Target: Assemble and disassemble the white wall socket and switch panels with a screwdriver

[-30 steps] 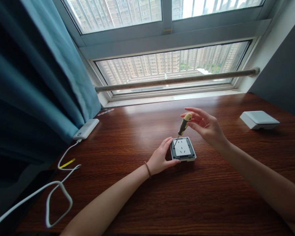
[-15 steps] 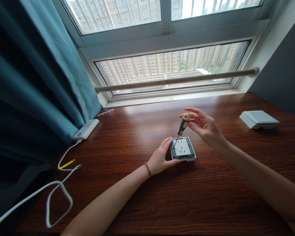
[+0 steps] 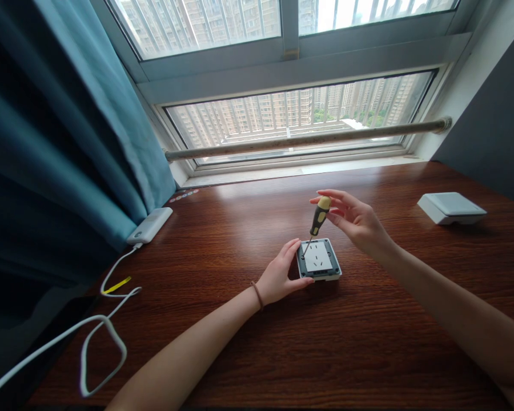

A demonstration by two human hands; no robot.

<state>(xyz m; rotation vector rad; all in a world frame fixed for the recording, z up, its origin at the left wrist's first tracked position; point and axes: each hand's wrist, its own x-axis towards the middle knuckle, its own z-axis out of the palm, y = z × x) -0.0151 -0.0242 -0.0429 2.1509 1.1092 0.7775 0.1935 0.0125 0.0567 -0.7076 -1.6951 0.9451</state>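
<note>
A white wall socket with a grey frame lies face up on the table. My left hand grips its left side, thumb along the near edge and fingers at the far left corner. Between the fingertips of my right hand is the handle of a black-and-yellow screwdriver. The screwdriver leans to the right, and its tip rests at the screw hole on the socket's left side. The underside of the socket is hidden.
On the dark wooden table, a white box-shaped piece sits far right. A white power strip with its cable and a yellow tag are at left, beside a blue curtain. A window rail runs behind.
The fingers of my right hand have shifted slightly around the screwdriver's handle, and the handle has turned a little. My left hand and the socket stay in place.
</note>
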